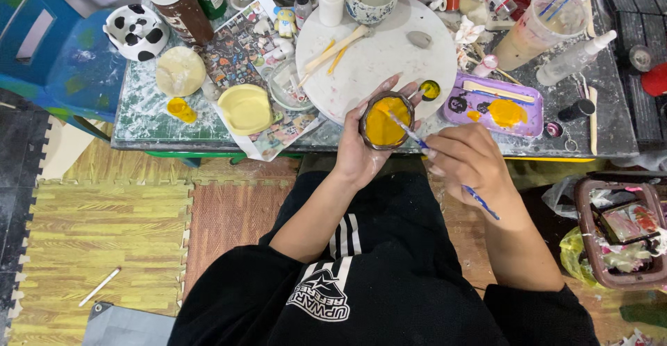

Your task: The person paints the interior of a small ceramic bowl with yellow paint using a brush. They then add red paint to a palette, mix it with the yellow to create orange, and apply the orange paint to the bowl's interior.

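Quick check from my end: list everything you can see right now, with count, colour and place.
Small bowl: 1, dark rim, yellow inside, in left hand.
Brush: 1, blue handle, in right hand, tip in the bowl.
Round board: 1, white, table centre.
Palette: 1, purple with yellow paint, right of board.
Yellow dish: 1, table front left.
Spotted cup: 1, black and white, table far left.
Brown bottle: 1, white cap, back left.
Basket: 1, brown, floor right.
Left hand: holds bowl.
Right hand: holds brush.
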